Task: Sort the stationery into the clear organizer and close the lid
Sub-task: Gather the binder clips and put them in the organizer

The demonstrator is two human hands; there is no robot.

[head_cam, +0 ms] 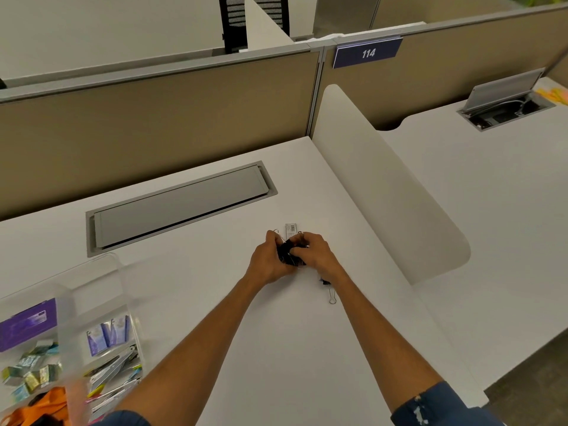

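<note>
Just right of the grey cable hatch (181, 204), toward the person, the left grip (270, 259) and right grip (316, 253) both clench a bunch of black binder clips (287, 253) on the tabletop (199, 272). A loose clip (332, 298) lies nearer still. The clear organizer (101, 262), partly filled, sits near-left of the hatch.

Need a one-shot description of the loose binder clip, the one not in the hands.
On the white desk, find where the left hand and right hand grip a bunch of black clips, left of the curved white divider. The loose binder clip lies beside the right wrist. It is the only clip outside the hands, its silver wire handle pointing toward the person.
</note>
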